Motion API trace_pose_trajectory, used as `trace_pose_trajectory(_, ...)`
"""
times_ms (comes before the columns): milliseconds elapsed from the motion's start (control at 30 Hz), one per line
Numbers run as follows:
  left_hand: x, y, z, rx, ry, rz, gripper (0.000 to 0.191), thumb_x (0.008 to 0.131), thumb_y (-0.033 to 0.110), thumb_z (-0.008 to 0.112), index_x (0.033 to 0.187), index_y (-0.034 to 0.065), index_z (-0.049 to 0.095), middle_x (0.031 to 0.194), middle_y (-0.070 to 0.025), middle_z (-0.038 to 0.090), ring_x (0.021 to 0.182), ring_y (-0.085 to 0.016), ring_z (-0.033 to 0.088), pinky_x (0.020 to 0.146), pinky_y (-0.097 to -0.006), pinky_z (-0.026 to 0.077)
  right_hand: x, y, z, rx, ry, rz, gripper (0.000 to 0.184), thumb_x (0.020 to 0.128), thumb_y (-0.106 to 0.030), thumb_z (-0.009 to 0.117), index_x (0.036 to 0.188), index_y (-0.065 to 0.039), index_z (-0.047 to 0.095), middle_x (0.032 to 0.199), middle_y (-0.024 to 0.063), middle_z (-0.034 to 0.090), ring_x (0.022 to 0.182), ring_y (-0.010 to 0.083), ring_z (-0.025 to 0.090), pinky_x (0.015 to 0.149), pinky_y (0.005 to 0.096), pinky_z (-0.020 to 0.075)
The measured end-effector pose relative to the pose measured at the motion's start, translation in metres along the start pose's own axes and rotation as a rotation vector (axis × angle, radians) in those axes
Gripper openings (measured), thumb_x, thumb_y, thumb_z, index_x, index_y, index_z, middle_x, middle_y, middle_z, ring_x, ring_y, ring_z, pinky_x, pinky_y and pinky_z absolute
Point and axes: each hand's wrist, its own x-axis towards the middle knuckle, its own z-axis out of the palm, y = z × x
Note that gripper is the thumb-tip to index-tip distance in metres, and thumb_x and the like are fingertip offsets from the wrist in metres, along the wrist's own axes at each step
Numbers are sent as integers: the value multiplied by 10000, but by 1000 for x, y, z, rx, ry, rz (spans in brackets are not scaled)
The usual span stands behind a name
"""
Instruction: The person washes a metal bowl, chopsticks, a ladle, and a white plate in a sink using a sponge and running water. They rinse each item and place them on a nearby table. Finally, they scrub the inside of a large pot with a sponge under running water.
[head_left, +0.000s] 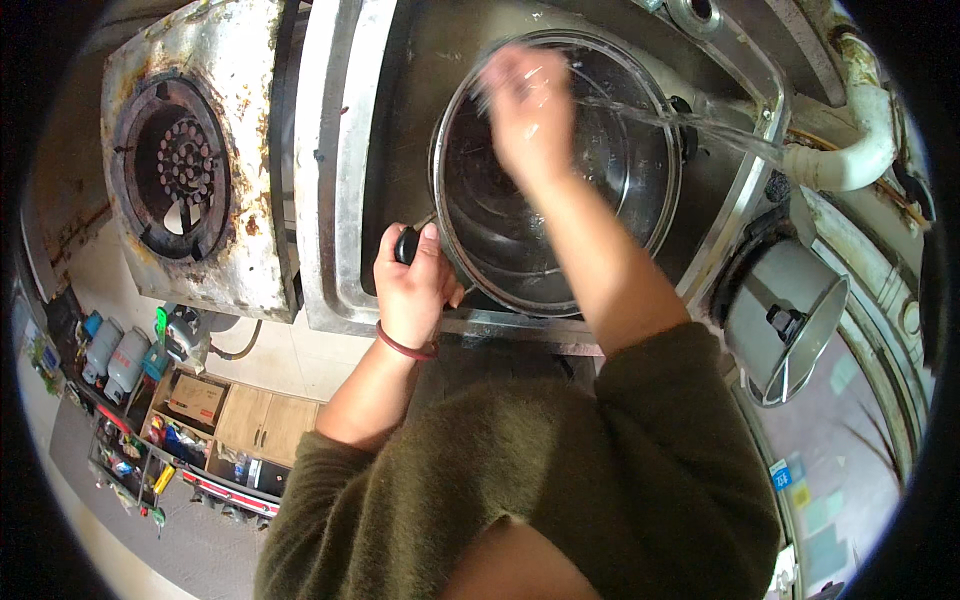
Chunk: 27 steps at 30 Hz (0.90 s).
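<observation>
A large round metal pot stands in a stainless steel sink. My left hand grips the black side handle at the pot's near left, the thumb resting on top of it. Over the pot's far left part is my right hand, wet and blurred by motion; whether its fingers hold anything cannot be told. From a white pipe spout at the right, a stream of water runs into the pot. A second black handle shows on the pot's right side.
A rusty gas burner stove stands left of the sink. Right of the sink, a grey pot lies tilted with its lid. Gas cylinders, a wooden cabinet and a cardboard box are at the lower left.
</observation>
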Motion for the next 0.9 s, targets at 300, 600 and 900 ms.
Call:
trace_pose_trajectory(300, -1, -4, 1, 9, -45, 47, 161, 904, 208, 490, 807, 120, 396, 461, 41, 328, 335, -72, 278, 317, -241, 231, -101, 10, -27, 216, -547, -68, 195, 774, -88, 605, 952, -32, 551, 1023, 145, 453, 940, 268, 494, 811, 327, 420)
trace_pose_trajectory(600, -35, -27, 26, -75, -37, 75, 159, 917, 171, 458, 840, 92, 343, 471, 11, 329, 344, -87, 290, 324, -258, 282, 42, 110, -38, 579, 982, 726, 235, 861, -190, 506, 1033, -30, 489, 932, 115, 556, 741, 218, 531, 693, 383, 443)
trace_pose_trajectory(900, -35, -28, 27, 76, -104, 134, 158, 912, 180, 472, 872, 76, 360, 487, -4, 358, 358, -97, 328, 328, -269, 311, 13, 77, -41, 481, 342, 381, 202, 835, -195, 576, 983, -69, 521, 892, 23, 557, 833, 132, 499, 802, 280, 392)
